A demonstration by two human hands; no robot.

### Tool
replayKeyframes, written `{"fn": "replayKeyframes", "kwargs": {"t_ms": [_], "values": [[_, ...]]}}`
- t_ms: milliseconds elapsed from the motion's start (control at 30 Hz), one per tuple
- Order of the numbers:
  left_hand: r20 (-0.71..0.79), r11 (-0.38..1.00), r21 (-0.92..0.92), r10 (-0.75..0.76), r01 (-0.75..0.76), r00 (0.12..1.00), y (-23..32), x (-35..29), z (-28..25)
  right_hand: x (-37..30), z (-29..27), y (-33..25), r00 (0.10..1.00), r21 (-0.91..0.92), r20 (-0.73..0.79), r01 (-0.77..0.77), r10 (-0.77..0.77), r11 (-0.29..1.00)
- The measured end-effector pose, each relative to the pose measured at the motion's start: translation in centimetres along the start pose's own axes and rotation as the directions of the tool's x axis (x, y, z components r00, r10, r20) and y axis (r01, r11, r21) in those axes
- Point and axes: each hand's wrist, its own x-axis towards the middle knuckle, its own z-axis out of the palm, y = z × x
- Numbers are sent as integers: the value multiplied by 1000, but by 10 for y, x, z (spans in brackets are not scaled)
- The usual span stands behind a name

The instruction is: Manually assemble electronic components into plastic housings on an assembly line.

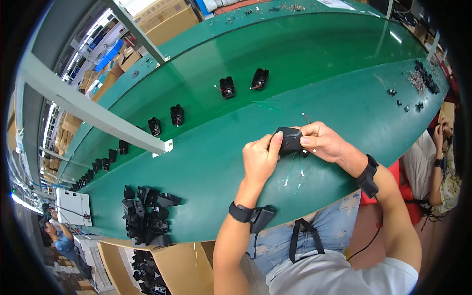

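Between my two hands, just above the green bench top, is a black plastic housing (290, 139). My left hand (261, 153) grips its left side with the thumb on top. On the right side, my right hand (322, 141) pinches it between thumb and fingers. A thin red wire with a white connector (306, 117) sticks up behind the housing. Below it, small black and white bits show near my right fingers, too small to name. Thin clear strips (289, 170) lie on the bench beneath my hands. The underside of the housing is hidden.
Black housings with wires (227, 87) stand in a row along the green belt (196, 88). A heap of black parts (145, 216) lies left, above an open carton (182, 260). Small parts (418, 81) are piled far right. A metal post (98, 108) crosses the left; another person sits right.
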Motion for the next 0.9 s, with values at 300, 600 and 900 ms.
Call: {"fn": "replayKeyframes", "kwargs": {"t_ms": [300,600,900], "values": [[-169,984,161,-45,73,984,9,-25,-57,64,-50,-78,825,-961,213,80,-524,-266],[-405,681,699,125,219,906,-24,-122,-171,85,-123,-101,906,-903,108,-83,-409,-422],[-371,496,831,156,252,915,-44,-146,-175,-4,-47,-65,935,-971,-114,-34,-336,236]]}}
